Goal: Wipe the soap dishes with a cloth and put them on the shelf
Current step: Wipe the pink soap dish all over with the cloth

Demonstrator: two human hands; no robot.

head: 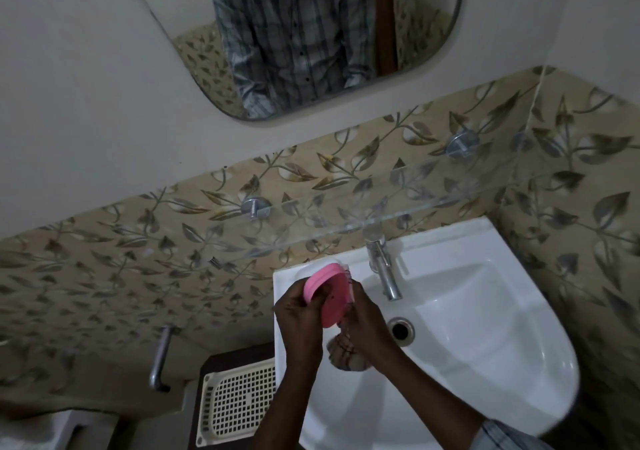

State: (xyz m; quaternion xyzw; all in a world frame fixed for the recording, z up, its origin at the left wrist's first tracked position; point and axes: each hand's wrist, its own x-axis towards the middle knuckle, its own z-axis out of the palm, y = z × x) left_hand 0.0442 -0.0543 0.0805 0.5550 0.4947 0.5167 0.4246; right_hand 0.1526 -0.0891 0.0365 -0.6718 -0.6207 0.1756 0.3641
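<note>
A pink oval soap dish (330,295) is held on edge above the left rim of the white sink (485,328). My left hand (299,314) grips its left side. My right hand (363,325) presses a checked cloth (346,354) against the dish's right side, and the cloth's loose end hangs below the hands. A glass shelf (398,203) runs along the tiled wall above the sink, held by two round metal brackets, with nothing standing on it.
A chrome tap (382,266) rises at the sink's back, with the drain hole (401,330) below it. A cream perforated basket (235,403) sits on a dark stand left of the sink. A metal handle (161,358) is further left. A mirror (311,34) hangs above.
</note>
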